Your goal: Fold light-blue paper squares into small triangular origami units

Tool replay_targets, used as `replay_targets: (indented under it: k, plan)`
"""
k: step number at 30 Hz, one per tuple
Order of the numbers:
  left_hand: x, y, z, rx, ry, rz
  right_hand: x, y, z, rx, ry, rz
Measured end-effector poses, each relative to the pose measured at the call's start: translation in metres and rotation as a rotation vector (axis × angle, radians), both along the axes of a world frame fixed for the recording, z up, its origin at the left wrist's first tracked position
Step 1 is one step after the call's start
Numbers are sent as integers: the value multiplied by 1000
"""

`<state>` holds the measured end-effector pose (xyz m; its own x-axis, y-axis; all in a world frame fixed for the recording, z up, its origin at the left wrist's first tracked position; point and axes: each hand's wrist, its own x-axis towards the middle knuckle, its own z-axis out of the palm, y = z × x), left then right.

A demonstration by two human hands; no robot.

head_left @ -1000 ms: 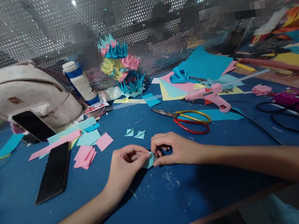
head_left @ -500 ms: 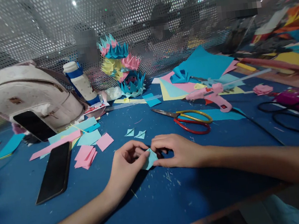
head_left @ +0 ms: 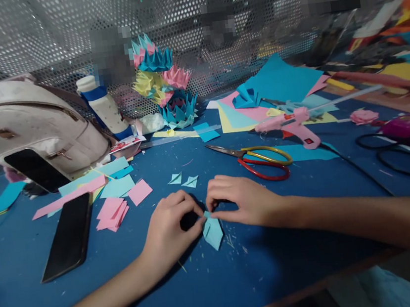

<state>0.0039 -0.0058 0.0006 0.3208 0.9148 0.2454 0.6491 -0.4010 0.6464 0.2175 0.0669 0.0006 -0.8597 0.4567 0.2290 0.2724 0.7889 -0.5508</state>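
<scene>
A small light-blue piece of folded paper [head_left: 213, 232] lies low over the blue table between my hands. My left hand [head_left: 172, 222] pinches its upper left edge between thumb and forefinger. From the other side, my right hand [head_left: 243, 201] pinches the top of the same paper, thumb and fingertips closed on it. Just beyond my fingers rest two small folded light-blue paper pieces [head_left: 191, 181]. Scissors [head_left: 263, 158] with one yellow and one red handle lie past my right hand. To the left are several pink paper squares [head_left: 112, 213].
A black phone [head_left: 68, 237] lies at left, before a white backpack [head_left: 29, 125] and a bottle [head_left: 104, 106]. Folded paper flowers [head_left: 166, 78] stand stacked by the mesh screen. A pink glue gun [head_left: 294, 125] and its cord are at right, near coloured sheets [head_left: 278, 79].
The folded paper has been turned so its body now points down toward me. My fingers have moved to its top end. The view has shifted slightly.
</scene>
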Motion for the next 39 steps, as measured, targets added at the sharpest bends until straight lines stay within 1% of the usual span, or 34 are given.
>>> replay_targets:
  k: [4,6,10,14,17,20,23,24,27,30,39]
  plan:
    - [-3,0,-1,126,136,-39,2,1,-2,128,27,85]
    - [-4,-1,-1,185,193,-51,2,0,-2,158,39,78]
    - [-3,0,-1,276,262,-58,1,-2,-2,123,43,20]
    - [-4,0,-2,308,264,-70,1,-3,-1,90,55,0]
    - [-8,-2,1,334,255,-80,3,-3,1,43,62,-22]
    - [-12,-11,3,413,259,-101,4,-1,1,11,63,-42]
    - [-12,-25,2,534,306,-196,5,0,1,-8,66,-32]
    - [-10,-30,1,569,326,-200,6,1,1,-16,66,-27]
    - [-6,-39,-4,586,370,-200,6,2,1,-46,39,-27]
    - [-3,-41,-8,578,389,-205,5,3,1,-62,2,-30]
    - [0,-43,-10,564,408,-160,-2,1,2,1,-26,-38]
